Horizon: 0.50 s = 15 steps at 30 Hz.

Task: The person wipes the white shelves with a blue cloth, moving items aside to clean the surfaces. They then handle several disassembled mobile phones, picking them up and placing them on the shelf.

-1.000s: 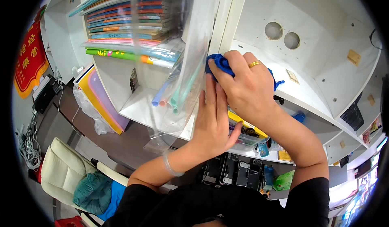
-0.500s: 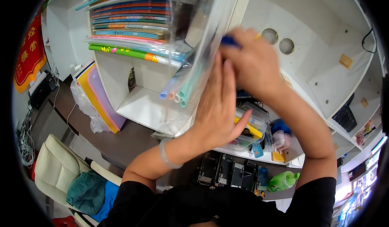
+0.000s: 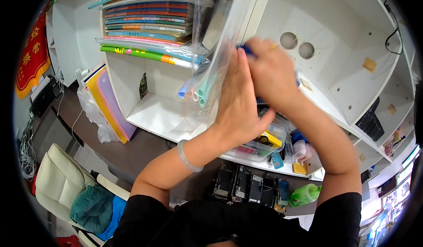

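Flat and stretched out, my left hand (image 3: 234, 104) presses along a clear plastic bag (image 3: 224, 48) that hangs at the upright panel of the white shelf (image 3: 253, 15). Pastel rolled tubes (image 3: 202, 92) in blue, pink, white and green show their ends within the bag's plastic. My right hand (image 3: 274, 70), smeared by motion, is closed around a small blue object (image 3: 246, 50) just beyond my left fingertips. Most of that object is hidden by the fingers, so its kind does not show. A pale bracelet (image 3: 184, 156) circles my left wrist.
Stacked books (image 3: 147, 22) fill the upper left compartment. Below my hands stand a clear plastic box (image 3: 277, 130) and, on the dark desk (image 3: 154, 152), several black devices (image 3: 242, 183) and a green bottle (image 3: 305, 195). A cream chair (image 3: 59, 176) is at lower left.
My right hand has shifted slightly left and down with the blue object. My left hand stays flat at the panel. The view has moved a little.
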### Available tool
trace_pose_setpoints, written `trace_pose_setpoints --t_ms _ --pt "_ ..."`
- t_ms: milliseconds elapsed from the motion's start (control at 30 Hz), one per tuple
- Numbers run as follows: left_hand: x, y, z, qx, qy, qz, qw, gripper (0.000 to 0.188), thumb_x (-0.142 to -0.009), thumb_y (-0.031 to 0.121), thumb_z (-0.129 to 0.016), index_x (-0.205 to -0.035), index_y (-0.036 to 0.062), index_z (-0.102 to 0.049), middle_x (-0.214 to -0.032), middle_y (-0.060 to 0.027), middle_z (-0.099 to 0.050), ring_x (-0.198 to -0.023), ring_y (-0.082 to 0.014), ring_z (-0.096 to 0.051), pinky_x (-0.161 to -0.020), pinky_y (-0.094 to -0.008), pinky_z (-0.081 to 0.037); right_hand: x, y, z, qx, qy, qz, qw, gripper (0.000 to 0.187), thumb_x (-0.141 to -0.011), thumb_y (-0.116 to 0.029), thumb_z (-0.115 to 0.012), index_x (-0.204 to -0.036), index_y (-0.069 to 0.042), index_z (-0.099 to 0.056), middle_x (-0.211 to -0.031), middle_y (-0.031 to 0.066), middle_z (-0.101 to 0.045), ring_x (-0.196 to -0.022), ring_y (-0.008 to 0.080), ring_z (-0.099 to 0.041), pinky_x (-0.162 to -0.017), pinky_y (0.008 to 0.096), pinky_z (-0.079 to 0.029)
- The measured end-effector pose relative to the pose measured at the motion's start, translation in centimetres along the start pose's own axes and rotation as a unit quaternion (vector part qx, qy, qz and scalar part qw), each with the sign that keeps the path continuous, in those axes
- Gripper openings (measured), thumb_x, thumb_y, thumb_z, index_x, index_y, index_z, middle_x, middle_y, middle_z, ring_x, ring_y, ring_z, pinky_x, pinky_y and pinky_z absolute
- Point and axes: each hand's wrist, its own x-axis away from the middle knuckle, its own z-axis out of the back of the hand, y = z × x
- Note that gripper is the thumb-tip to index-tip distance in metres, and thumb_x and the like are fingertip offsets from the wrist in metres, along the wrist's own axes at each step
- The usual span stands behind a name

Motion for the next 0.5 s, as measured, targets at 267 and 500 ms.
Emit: trace_pose_setpoints --t_ms 267,500 --pt "-1.0 0.1 0.6 0.074 0.021 0.011 0.997 0.105 -0.070 0.011 -0.069 -0.139 -0.0099 0.009 -0.145 -0.0334 -0.002 -0.137 -0.0433 -0.007 -0.111 -0.0456 -0.008 -4.9 4.1 2.3 0.056 0.119 -0.083 0.988 0.016 -0.074 -0.017 -0.066 -0.090 -0.019 -0.069 -0.085 0.0042 -0.057 -0.074 0.0266 -0.058 -0.058 0.0357 -0.049" --pt "-1.5 -0.4 1.9 0.156 0.079 0.006 0.985 0.100 -0.070 0.005 -0.065 -0.141 -0.0055 0.005 -0.146 -0.0306 -0.007 -0.138 -0.0373 -0.009 -0.111 -0.0426 -0.009 -2.1 1.9 1.2 0.006 -0.008 0.004 1.000 0.019 -0.070 -0.014 -0.062 -0.087 -0.020 -0.069 -0.082 0.0058 -0.050 -0.074 0.0242 -0.058 -0.058 0.0355 -0.050"
